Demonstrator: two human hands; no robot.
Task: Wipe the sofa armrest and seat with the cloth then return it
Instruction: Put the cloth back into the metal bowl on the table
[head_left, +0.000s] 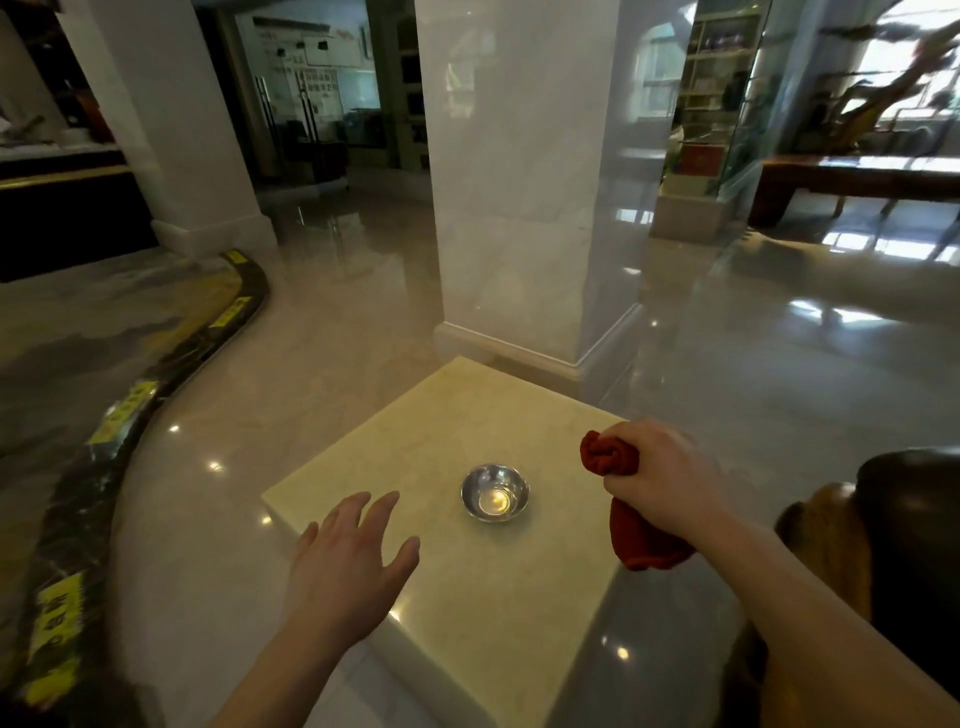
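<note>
So the right grip (662, 480), right of centre, is clenched round the red cloth (641, 543). It's wadded up with ends poking out above and below the fist, hanging over the right edge of the tabletop (467, 405). My guess is it's bunched tight to make a firm pad for wiping. The left grip (348, 566), lower centre, is released with fingers spread, hovering over the near-left corner, probably just for balance. A metal bowl (494, 492) with some liquid sits mid-tabletop. The sofa armrest (909, 519) is at the lower right edge, so wiping looks not yet started.
</note>
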